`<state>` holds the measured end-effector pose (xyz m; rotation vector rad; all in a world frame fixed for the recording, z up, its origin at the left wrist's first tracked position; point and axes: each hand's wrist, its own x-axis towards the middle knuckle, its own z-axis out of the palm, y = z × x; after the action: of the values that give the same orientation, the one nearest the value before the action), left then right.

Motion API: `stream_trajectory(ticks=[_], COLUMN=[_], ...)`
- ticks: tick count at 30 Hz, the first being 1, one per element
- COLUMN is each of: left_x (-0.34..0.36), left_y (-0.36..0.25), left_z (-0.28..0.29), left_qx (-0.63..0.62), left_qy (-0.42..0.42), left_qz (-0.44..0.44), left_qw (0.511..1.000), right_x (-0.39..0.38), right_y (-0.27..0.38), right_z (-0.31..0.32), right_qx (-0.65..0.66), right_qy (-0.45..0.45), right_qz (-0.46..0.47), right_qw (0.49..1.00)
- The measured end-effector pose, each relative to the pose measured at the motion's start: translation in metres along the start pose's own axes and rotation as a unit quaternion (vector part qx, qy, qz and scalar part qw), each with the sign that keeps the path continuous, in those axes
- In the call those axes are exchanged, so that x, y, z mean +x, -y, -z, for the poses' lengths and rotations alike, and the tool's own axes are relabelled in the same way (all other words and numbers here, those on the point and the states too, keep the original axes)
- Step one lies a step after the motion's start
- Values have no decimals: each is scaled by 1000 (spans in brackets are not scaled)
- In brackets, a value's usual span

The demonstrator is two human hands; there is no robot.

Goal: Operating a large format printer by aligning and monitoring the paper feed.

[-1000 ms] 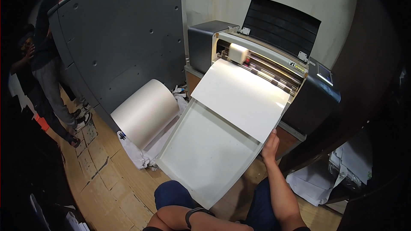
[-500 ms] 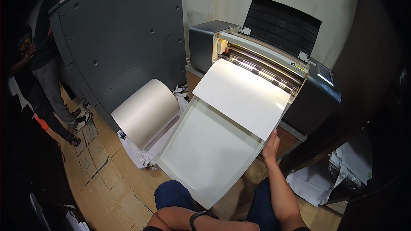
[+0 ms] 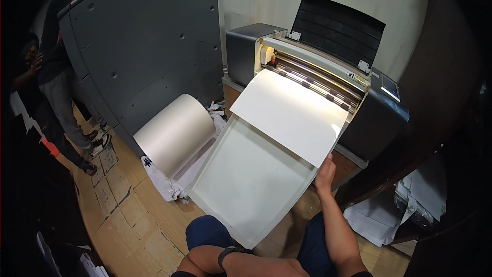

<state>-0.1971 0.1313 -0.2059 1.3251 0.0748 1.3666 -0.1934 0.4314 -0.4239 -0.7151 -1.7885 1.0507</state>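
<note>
A white sheet (image 3: 292, 113) comes out of the dark grey cutting plotter or printer (image 3: 353, 90), whose black lid (image 3: 338, 31) stands raised. The sheet curves down over a pale, shallow tray (image 3: 251, 174) that slopes toward my knees. My right hand (image 3: 325, 174) is closed on the tray's right edge, close to the sheet's lower right corner; its fingertips are partly hidden. Across my lap lies my left forearm with a dark wristband. Past the band, my left hand (image 3: 271, 268) is cut off by the lower edge, and its fingers are hidden.
A large white roll (image 3: 177, 133) lies on crumpled wrapping left of the tray. Behind it rises a big grey cabinet-like machine (image 3: 148, 46). Two people stand at the far left. Paper and plastic bundles (image 3: 379, 215) sit at the lower right on worn flooring (image 3: 128, 220).
My left forearm and its wristband have shifted slightly up and to the left. The right hand, sheet and tray look almost the same.
</note>
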Motion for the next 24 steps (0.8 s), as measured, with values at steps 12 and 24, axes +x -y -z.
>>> stream_trajectory(ticks=[12,24], left_x=[1,1], left_y=[6,18], left_z=[2,4], left_qx=[50,66], left_qy=[26,11], left_qz=[-37,-82], left_qw=[998,994], right_x=[0,0], right_y=[-1,3], right_z=[-3,-3], right_qx=[20,26], right_qy=[-35,-27], right_qz=[22,14], right_qw=[999,999])
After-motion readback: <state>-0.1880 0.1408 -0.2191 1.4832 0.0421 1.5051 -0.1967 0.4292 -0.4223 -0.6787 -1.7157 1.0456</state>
